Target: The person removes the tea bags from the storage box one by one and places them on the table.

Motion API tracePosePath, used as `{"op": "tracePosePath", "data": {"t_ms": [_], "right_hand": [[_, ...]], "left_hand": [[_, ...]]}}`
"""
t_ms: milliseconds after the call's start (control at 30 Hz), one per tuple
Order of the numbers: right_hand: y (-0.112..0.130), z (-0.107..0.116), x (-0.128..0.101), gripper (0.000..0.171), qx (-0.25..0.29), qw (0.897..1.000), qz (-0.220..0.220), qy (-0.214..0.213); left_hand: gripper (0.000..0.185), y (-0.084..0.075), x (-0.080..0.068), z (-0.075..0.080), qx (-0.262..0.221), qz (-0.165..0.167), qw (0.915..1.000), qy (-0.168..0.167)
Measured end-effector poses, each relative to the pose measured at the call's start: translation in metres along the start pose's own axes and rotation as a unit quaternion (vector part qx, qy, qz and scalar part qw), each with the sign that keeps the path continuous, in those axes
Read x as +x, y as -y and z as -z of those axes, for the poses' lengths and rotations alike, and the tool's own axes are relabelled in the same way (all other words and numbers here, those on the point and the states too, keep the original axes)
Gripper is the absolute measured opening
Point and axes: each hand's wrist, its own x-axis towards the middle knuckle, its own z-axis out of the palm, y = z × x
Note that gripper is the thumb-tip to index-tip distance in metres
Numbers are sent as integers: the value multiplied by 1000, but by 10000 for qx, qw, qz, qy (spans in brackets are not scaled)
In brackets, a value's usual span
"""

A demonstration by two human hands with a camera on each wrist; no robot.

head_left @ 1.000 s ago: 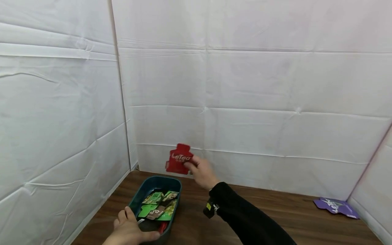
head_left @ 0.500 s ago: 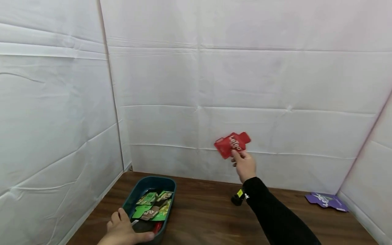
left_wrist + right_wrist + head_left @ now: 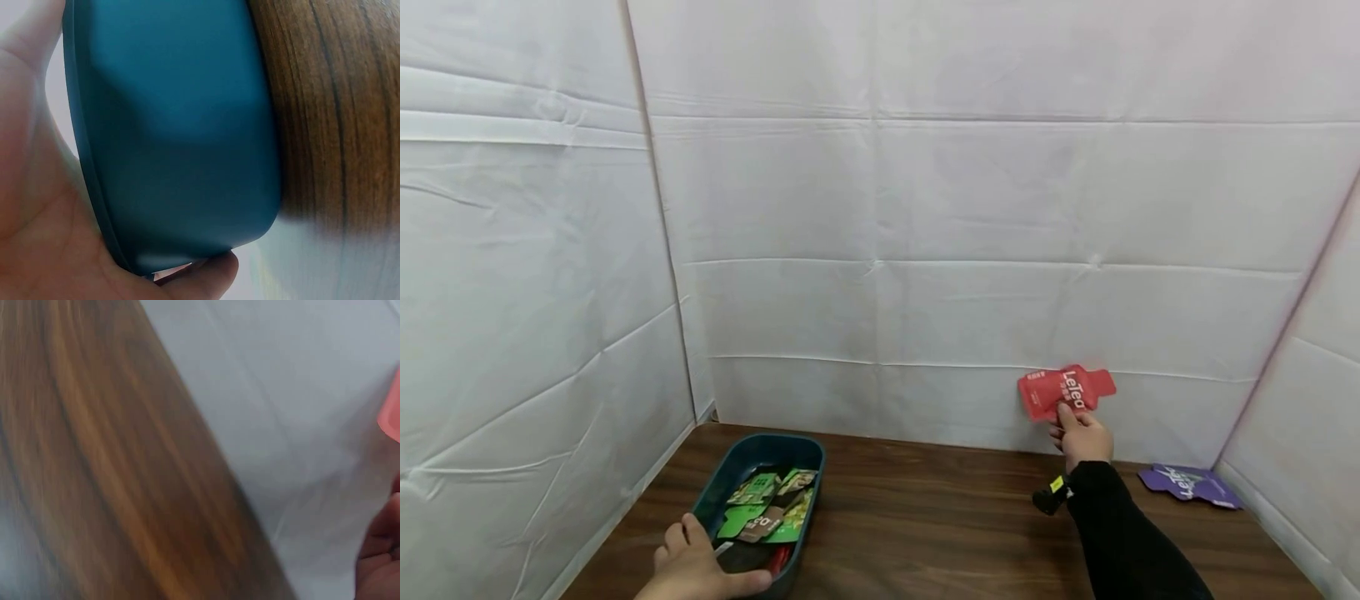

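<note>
My right hand [image 3: 1084, 439] pinches a red LeTea sachet [image 3: 1047, 394] between thumb and fingers, in the air before the back wall. Only a corner of this sachet [image 3: 392, 412] shows in the right wrist view. At the lower left, my left hand [image 3: 694, 563] grips the near end of a dark teal plastic bin [image 3: 815, 457], thumb and fingers spread around its rim. Inside lie several green sachets [image 3: 790, 523], a brown one [image 3: 762, 523] and something red [image 3: 780, 557]. The bin's outer wall [image 3: 181, 125] fills much of the left wrist view.
A purple LeTea sachet [image 3: 1191, 485] lies on the brown wooden table [image 3: 925, 517], far right near the side wall. White sheeting [image 3: 970, 200] closes off the back and both sides. The bin stands near the left wall.
The right hand has carried the red sachet from above the bin rightward along the back wall, first rising, then sinking. The left hand stays on the bin. The head view has turned slightly right.
</note>
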Motion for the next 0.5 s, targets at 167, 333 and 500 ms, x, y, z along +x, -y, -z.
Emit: {"op": "tracePosePath", "data": {"t_ms": [167,333,500], "right_hand": [[-16,29,12,34,-374,9928,-797,818],[-26,47,18,23,-379,9723,-1627,1635],[-29,54,17,19,-74,9591,-2076,1921]], "left_hand": [[165,1,0,0,19,155,9999,5],[164,6,-1,0,73,213,9997,15],[168,11,-1,-2,221,458,9986,-157]]}}
